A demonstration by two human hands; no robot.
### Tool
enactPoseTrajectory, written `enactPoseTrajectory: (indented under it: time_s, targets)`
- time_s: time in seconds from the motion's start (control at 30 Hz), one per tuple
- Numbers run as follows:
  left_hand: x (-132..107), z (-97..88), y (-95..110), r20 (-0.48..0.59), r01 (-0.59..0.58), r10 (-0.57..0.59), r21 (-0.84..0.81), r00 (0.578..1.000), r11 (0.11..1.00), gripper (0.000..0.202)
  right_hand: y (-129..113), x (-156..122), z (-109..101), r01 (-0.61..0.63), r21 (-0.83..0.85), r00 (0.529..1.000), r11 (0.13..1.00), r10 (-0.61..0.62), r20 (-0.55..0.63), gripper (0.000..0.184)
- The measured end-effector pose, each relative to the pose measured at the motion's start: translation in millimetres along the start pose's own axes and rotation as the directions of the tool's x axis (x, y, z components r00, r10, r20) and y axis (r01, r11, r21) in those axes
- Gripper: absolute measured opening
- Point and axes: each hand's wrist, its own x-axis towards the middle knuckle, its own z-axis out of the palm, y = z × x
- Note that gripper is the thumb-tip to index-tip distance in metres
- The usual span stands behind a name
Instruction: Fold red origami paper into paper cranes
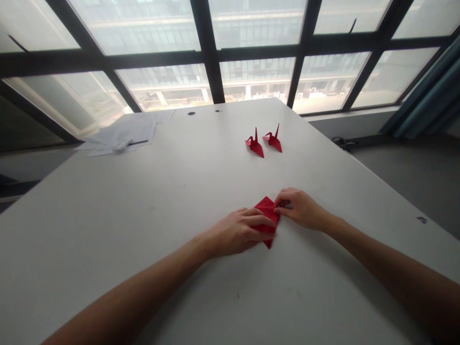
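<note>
A folded piece of red origami paper (267, 205) lies on the white table, one corner pointing toward me. Across its left part rests my left hand (241, 231), fingers stretched out and lying flat, covering the middle of the paper. At the paper's right edge my right hand (296, 207) pinches the side corner between thumb and fingers. Exactly how the layers sit under the fingertips is hidden. Farther back stand two finished red paper cranes, a left crane (255, 146) and a right crane (274, 141), both apart from my hands.
The white table (143, 206) reaches back to framed windows (251, 76). Loose white sheets (125, 130) with a dark pen (138, 142) and a crumpled whitish item lie at its far left. A blue curtain (424, 96) hangs beyond the right edge.
</note>
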Motion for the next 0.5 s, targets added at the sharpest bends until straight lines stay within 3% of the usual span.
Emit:
enactPoseTrajectory:
  time_s: [0.33, 0.5]
  targets:
    - [0.1, 0.1, 0.6, 0.012, -0.016, 0.016, -0.015, 1.000, 1.000, 0.021, 0.0, 0.5, -0.3, 0.003, -0.006, 1.000, 1.000, -0.003, 0.001, 0.006]
    - [1.9, 4.8, 4.2, -0.051, 0.015, -0.012, 0.059, 0.999, 0.998, 0.018, -1.0, 0.4, 0.1, 0.007, -0.011, 1.000, 1.000, -0.007, -0.003, 0.007]
